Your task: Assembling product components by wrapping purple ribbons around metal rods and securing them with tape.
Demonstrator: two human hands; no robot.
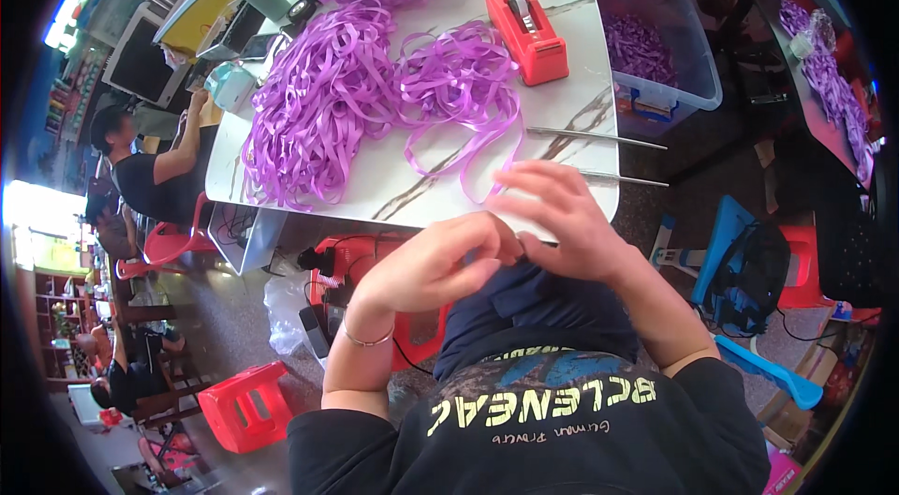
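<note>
My left hand (pixel 435 256) is in front of the table's near edge, above my lap, with its fingers curled inward; whatever is inside them, if anything, is hidden. Close beside it, my right hand (pixel 557 214) has its fingers spread and slightly blurred. A loose strand from the smaller heap of purple ribbon (pixel 459 78) runs down to the right fingertips; whether they touch it I cannot tell. To the left lies a larger heap of purple ribbon (pixel 323 106). Both heaps rest on the white marbled table (pixel 412 191).
A red tape dispenser (pixel 529 31) stands at the table's right. Two thin metal rods (pixel 609 134) stick out past the right edge. Beyond is a clear plastic bin (pixel 684 92) with purple pieces. A red stool (pixel 245 406) stands on the floor; a person (pixel 154 158) sits at the left.
</note>
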